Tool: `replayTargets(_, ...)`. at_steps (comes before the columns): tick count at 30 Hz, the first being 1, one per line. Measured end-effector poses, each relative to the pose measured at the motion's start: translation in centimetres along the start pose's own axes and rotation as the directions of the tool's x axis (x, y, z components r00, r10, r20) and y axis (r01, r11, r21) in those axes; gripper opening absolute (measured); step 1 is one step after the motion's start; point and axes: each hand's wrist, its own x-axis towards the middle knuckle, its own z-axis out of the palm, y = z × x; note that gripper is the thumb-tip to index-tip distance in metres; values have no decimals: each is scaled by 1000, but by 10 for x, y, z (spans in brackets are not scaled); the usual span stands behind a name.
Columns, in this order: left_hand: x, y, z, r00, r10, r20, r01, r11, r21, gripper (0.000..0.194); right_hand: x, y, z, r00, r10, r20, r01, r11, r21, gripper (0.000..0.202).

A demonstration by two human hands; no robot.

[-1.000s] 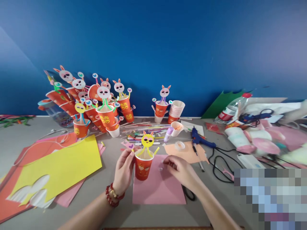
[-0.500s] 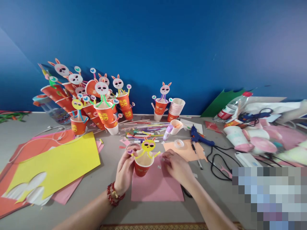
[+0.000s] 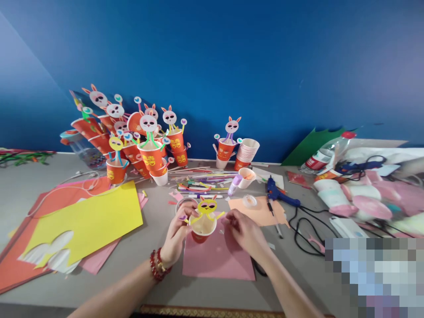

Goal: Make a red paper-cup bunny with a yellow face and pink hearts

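My left hand (image 3: pixel 179 232) is wrapped round the left side of a red paper cup (image 3: pixel 201 238) with a pale inside. In the cup stands a yellow paper rabbit face (image 3: pixel 207 206) with pink ears and dark eyes. It has yellow strip arms, and the left one ends in a white disc with a purple mark (image 3: pixel 183 218). Close to the bare tip of the right arm strip (image 3: pixel 220 215), my right hand (image 3: pixel 243 232) has its fingers pinched together; what they hold is hidden. Below both hands lies a pink paper sheet (image 3: pixel 218 260).
Finished rabbit cups (image 3: pixel 150 154) crowd the back left. Yellow paper (image 3: pixel 102 221) lies at left. Behind my hands are a glue stick (image 3: pixel 234 184), a tape roll (image 3: pixel 249 201) and pens (image 3: pixel 202 187). A blue glue gun (image 3: pixel 281 194) with black cable and a plastic bottle (image 3: pixel 326 154) are at right.
The view has shifted slightly. The cup has tipped so more of its inside shows, and the gap between the right arm strip and my right fingertips has narrowed. My left hand keeps its hold.
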Motion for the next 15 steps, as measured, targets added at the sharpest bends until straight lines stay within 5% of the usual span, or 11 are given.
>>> replayTargets(15, -6, 18, -3, 993, -90, 82, 93, 995, -36, 44, -6, 1, -10, 992, 9, -124, 54, 868, 494, 26)
